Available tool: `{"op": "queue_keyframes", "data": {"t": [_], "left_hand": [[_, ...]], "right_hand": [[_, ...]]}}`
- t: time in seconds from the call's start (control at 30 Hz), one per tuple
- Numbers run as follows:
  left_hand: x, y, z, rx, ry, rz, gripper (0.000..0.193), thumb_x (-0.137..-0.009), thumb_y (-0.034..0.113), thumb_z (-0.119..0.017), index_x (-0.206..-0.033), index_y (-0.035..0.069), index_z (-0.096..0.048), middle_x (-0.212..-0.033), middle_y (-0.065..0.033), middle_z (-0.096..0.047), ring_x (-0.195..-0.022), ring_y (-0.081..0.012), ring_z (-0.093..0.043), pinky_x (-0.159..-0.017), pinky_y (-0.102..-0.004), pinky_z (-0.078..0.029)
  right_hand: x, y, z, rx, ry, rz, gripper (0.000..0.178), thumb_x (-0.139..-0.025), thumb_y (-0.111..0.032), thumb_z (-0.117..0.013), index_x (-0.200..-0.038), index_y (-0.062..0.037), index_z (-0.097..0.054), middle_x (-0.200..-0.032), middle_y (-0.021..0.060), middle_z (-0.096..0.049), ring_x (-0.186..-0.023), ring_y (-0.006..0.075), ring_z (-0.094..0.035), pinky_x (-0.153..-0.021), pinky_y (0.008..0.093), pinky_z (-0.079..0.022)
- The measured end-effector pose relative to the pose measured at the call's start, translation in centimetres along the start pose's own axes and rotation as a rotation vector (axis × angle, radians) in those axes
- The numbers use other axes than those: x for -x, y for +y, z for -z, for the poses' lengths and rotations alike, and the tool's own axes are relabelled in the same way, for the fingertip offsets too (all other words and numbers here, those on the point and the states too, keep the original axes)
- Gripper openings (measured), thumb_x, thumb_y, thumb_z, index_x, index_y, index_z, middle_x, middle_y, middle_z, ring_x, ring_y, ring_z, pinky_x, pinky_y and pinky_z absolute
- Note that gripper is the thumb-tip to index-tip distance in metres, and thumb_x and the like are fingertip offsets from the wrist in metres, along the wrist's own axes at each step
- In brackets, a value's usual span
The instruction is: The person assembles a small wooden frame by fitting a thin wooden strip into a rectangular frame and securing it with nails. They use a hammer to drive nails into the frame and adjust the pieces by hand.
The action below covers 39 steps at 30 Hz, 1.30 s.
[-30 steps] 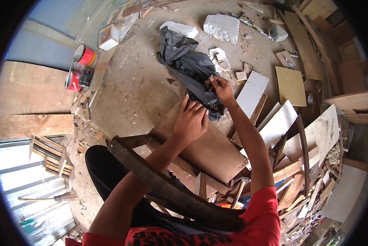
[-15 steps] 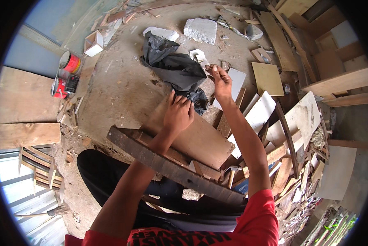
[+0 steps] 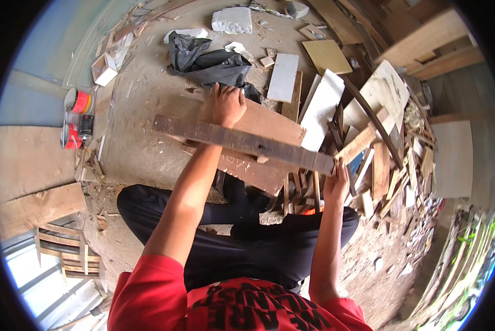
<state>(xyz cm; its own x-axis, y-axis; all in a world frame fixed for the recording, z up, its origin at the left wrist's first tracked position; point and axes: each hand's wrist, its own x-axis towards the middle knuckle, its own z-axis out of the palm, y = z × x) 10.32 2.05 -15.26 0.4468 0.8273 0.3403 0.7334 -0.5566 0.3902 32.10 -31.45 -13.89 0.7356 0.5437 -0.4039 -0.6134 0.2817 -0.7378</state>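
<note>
A long dark wooden plank lies slantwise in front of me, above my folded legs. At its right end, my right hand is closed on it, with the fingers partly hidden. Beyond the plank, my left hand curls over the far end of a wide brown board; the plank crosses in front of my left wrist. Another reddish-brown board shows on the near side of the plank. A crumpled black plastic bag rests on the ground just past my left hand.
Scrap wood and white panels pile up on the right. White blocks lie at the back. Red and black cans and a small white box stand at left. Wooden slats lean at the lower left.
My right hand has come down from beside the black bag to the plank's right end. The plank's right end has risen away from my lap. My left hand stays near the board's far end.
</note>
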Motion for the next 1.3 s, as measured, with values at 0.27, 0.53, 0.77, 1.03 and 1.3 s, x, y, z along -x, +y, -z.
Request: {"op": "queue_keyframes", "data": {"t": [0.27, 0.53, 0.77, 1.03, 1.3], "left_hand": [[9.0, 0.4, 6.9, 0.308, 0.133, -0.051, 0.018, -0.091, 0.005, -0.062, -0.106, 0.000, -0.069, -0.111, -0.0179, -0.069, -0.112, -0.0382, -0.061, -0.099, -0.0472, -0.048], [25.9, 7.9, 12.3, 1.027, -0.207, 0.302, 0.020, -0.098, 0.013, -0.066, -0.113, 0.001, -0.071, -0.101, -0.0103, -0.073, -0.088, -0.0159, -0.071, -0.075, -0.0287, -0.055], [29.2, 8.7, 12.1, 1.052, -0.250, 0.342, 0.020, -0.099, 0.015, -0.065, -0.113, 0.002, -0.070, -0.099, -0.0072, -0.070, -0.081, -0.0100, -0.062, -0.068, -0.0253, -0.049], [23.7, 9.9, 14.7, 1.113, -0.148, 0.252, 0.017, -0.099, 0.010, -0.064, -0.111, 0.000, -0.070, -0.096, -0.0059, -0.072, -0.078, -0.0065, -0.063, -0.067, -0.0233, -0.049], [16.1, 10.2, 19.6, 0.735, 0.401, -0.109, 0.013, -0.097, 0.011, -0.066, -0.103, 0.001, -0.071, -0.095, -0.0101, -0.073, -0.090, -0.0183, -0.069, -0.081, -0.0321, -0.052]], "right_hand": [[15.1, 3.6, 3.5, 0.004, 0.163, -0.007, 0.019, -0.097, -0.007, -0.068, -0.113, 0.0031, -0.065, -0.096, 0.0071, -0.068, -0.082, 0.0130, -0.064, -0.072, 0.0255, -0.053], [17.4, 9.1, -3.3, 0.740, -0.485, 0.126, 0.015, -0.095, -0.010, -0.073, -0.096, 0.0041, -0.071, -0.085, 0.0016, -0.065, -0.078, 0.0076, -0.058, -0.069, 0.0247, -0.047], [19.9, 7.9, -6.6, 0.969, -0.381, 0.399, 0.018, -0.091, -0.013, -0.076, -0.102, 0.0010, -0.073, -0.090, 0.0103, -0.074, -0.081, 0.0113, -0.068, -0.074, 0.0271, -0.053], [17.6, 0.1, -13.2, 1.131, -0.401, 1.031, 0.022, -0.081, -0.008, -0.082, -0.103, -0.0084, -0.078, -0.093, 0.0083, -0.071, -0.086, 0.0236, -0.068, -0.077, 0.0339, -0.054], [12.7, -3.9, -19.5, 1.119, -0.512, 1.382, 0.016, -0.077, -0.016, -0.084, -0.093, -0.0123, -0.081, -0.096, 0.0019, -0.071, -0.094, 0.0222, -0.063, -0.085, 0.0361, -0.044]]}}
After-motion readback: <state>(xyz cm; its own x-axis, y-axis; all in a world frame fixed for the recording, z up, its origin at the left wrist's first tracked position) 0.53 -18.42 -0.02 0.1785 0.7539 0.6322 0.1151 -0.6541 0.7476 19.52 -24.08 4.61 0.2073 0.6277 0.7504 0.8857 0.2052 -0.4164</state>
